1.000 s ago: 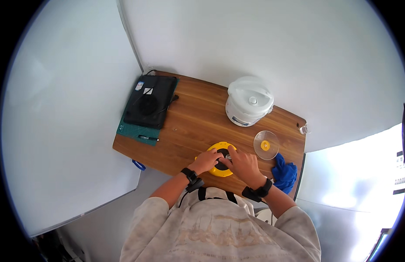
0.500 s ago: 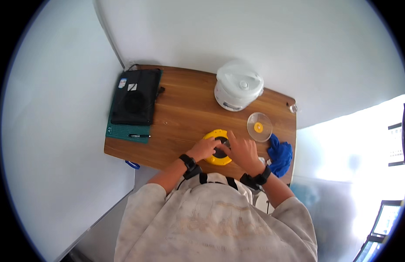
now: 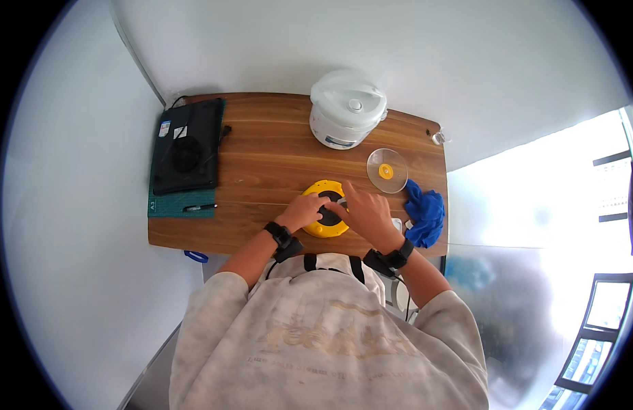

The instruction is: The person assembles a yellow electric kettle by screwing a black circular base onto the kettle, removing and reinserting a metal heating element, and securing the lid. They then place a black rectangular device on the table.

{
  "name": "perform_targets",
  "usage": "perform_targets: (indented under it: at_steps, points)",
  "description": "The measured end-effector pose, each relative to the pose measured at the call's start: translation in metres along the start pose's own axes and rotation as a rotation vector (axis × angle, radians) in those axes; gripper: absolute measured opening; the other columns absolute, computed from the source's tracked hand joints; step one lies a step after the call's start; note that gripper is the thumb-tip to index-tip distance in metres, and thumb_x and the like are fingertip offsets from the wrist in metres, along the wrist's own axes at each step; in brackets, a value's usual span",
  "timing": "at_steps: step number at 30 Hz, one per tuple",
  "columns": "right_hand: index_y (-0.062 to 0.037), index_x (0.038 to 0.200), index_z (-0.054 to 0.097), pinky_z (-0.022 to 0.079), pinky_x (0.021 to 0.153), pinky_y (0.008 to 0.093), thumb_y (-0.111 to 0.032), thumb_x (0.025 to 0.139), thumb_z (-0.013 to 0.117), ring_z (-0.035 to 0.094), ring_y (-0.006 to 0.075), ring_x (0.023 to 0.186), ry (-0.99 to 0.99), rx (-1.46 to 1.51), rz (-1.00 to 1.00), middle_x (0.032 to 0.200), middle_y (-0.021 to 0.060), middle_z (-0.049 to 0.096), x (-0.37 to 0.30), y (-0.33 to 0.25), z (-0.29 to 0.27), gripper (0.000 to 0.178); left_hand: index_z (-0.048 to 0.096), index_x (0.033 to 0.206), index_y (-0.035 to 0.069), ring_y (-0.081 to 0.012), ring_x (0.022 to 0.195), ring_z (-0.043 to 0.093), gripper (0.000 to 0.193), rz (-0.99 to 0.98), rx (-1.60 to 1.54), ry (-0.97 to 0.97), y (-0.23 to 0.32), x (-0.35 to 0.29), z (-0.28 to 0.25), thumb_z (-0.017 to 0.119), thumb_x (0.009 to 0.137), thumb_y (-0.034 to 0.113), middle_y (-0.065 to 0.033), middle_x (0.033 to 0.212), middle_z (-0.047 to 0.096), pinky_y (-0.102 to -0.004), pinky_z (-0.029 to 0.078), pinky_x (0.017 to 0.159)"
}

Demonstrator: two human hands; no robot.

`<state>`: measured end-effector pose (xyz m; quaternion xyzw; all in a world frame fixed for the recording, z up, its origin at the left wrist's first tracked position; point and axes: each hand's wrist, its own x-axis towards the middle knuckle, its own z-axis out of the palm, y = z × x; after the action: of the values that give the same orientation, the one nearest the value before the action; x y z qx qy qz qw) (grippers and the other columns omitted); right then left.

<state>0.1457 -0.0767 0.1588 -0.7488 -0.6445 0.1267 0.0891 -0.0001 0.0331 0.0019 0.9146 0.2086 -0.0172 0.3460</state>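
A round yellow appliance (image 3: 326,231) with a dark circular middle lies near the table's front edge. Both hands work over it. My left hand (image 3: 303,210) reaches in from the left, fingers bent and closed over the dark middle. My right hand (image 3: 368,214) comes from the right, its thumb meeting the left fingertips and its index finger lying along the yellow rim. A small greyish piece (image 3: 342,202) shows between the right thumb and index finger; its kind is too small to make out. Whatever the left fingers hold is hidden.
A clear round lid (image 3: 378,179) with a yellow knob lies to the right, beside a crumpled blue cloth (image 3: 426,213). Behind stands a white rice cooker (image 3: 340,123). At the left, a black flat appliance (image 3: 193,160) and a pen (image 3: 200,207) rest on a green cutting mat (image 3: 167,209).
The whole scene has shifted up and left in the picture as the view moved. Both hands remain over the yellow appliance, with only slight finger movement.
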Motion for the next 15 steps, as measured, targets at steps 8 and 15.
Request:
perform_targets:
  at_steps: [8, 15]
  points:
    - [-0.0043, 0.109, 0.052, 0.052, 0.060, 0.0451, -0.026, 0.093, 0.065, 0.066, 0.0352, 0.069, 0.310, 0.227, -0.273, 0.076, 0.0149, 0.065, 0.004, 0.020, 0.024, 0.030, 0.064, 0.120, 0.015, -0.0313, 0.089, 0.067, 0.041, 0.054, -0.020, -0.001, 0.002, 0.003, -0.012, 0.077, 0.081, 0.020, -0.0116, 0.098, 0.065, -0.0444, 0.053, 0.078]
    - [-0.0032, 0.111, 0.052, 0.054, 0.062, 0.0431, -0.023, 0.093, 0.064, 0.067, 0.0336, 0.072, 0.010, -0.025, -0.081, 0.080, 0.0150, 0.065, 0.000, 0.009, -0.004, 0.030, 0.064, 0.116, 0.021, -0.0311, 0.094, 0.067, 0.038, -0.044, -0.003, -0.053, 0.004, 0.006, -0.010, 0.077, 0.080, 0.018, -0.0097, 0.099, 0.068, -0.0438, 0.054, 0.082]
